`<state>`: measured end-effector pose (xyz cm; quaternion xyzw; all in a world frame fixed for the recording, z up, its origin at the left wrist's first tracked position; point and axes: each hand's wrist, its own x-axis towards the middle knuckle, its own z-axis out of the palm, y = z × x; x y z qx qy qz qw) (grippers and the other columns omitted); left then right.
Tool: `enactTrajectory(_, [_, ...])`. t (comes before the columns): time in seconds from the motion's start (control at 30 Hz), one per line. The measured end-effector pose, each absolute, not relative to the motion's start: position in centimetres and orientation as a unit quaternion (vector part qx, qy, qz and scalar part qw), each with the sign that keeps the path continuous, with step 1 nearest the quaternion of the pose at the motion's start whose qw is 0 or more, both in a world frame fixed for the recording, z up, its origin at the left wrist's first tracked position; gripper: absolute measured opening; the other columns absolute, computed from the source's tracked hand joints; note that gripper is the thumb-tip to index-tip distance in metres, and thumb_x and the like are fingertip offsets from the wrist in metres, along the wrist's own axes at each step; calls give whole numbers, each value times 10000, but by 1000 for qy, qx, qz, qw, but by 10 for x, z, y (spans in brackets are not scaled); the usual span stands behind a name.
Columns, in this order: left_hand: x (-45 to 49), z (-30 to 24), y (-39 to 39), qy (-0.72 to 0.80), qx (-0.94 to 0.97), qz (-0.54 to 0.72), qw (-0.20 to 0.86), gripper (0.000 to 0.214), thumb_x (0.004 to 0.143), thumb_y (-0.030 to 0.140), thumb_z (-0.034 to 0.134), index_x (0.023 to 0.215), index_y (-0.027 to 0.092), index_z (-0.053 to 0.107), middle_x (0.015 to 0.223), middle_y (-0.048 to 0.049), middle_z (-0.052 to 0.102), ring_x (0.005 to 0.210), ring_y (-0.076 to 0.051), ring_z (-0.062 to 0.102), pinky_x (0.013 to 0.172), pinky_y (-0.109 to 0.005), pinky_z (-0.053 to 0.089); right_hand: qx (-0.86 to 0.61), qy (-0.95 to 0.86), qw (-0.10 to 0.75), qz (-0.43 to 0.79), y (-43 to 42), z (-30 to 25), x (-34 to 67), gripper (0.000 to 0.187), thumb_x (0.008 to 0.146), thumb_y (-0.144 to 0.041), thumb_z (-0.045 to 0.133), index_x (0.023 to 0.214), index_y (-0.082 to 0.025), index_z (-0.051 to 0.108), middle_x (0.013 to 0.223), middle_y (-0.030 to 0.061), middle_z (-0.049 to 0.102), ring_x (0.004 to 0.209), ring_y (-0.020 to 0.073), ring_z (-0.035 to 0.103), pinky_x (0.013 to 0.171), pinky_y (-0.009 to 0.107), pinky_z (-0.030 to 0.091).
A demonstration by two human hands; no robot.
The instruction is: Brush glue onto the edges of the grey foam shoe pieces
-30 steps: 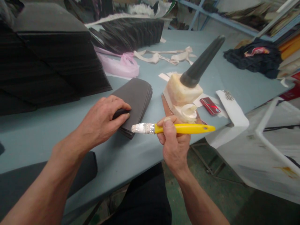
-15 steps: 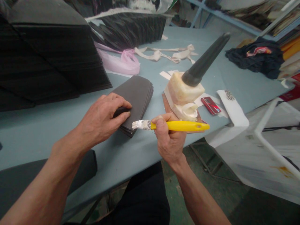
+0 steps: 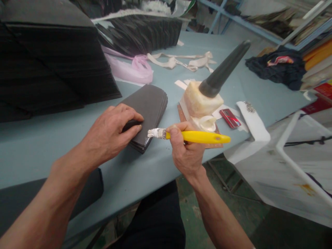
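Observation:
My left hand (image 3: 112,133) rests curled on the near end of a stack of dark grey sheets (image 3: 148,110) on the blue-grey table (image 3: 38,152), fingers gripping the stack's edge. My right hand (image 3: 185,152) is closed round a yellow-handled brush (image 3: 192,136). The brush's white, glue-coated bristles touch the near right corner of the stack. Just behind the brush stands a cream glue container (image 3: 201,103) with a tall dark cone nozzle (image 3: 224,69).
A high pile of black sheets (image 3: 52,62) fills the left. Farther back lie fanned black pieces (image 3: 145,33), a pink bag (image 3: 132,71) and cloth strips (image 3: 181,62). A red phone (image 3: 230,118), white paper (image 3: 252,119) and dark cloth (image 3: 276,67) lie to the right.
My right hand has carried the brush leftward until its bristles reach the stack's corner. My left hand has stayed on the stack.

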<state>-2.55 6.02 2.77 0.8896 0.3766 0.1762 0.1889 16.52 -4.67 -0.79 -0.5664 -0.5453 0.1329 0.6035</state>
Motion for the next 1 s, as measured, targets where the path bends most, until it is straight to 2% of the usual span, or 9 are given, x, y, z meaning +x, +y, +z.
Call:
enactTrajectory(0.27, [-27, 27, 61, 371, 889, 190, 190, 359, 941, 478, 489, 1071, 252, 736, 1148, -86, 746, 1119, -312, 674, 1008, -494, 493, -576, -549, 595, 114, -36, -5, 171, 306, 1050, -466, 573, 865, -233, 644, 691, -23, 653, 624, 131, 597, 585, 289, 489])
enactTrajectory(0.6, [-28, 26, 60, 371, 885, 195, 200, 349, 964, 461, 496, 1089, 237, 732, 1146, -95, 748, 1120, -312, 679, 997, -501, 496, -564, -568, 590, 106, -20, 1, 177, 243, 1035, -406, 574, 860, -241, 613, 658, -45, 619, 561, 111, 537, 547, 266, 445])
enactTrajectory(1.0, [-29, 24, 59, 373, 878, 212, 210, 316, 976, 458, 501, 1057, 255, 728, 1116, -80, 759, 1043, -290, 679, 964, -474, 496, -568, -582, 580, 48, 3, 0, 187, 244, 1041, -373, 566, 848, -235, 621, 674, -44, 630, 601, 111, 568, 600, 274, 449])
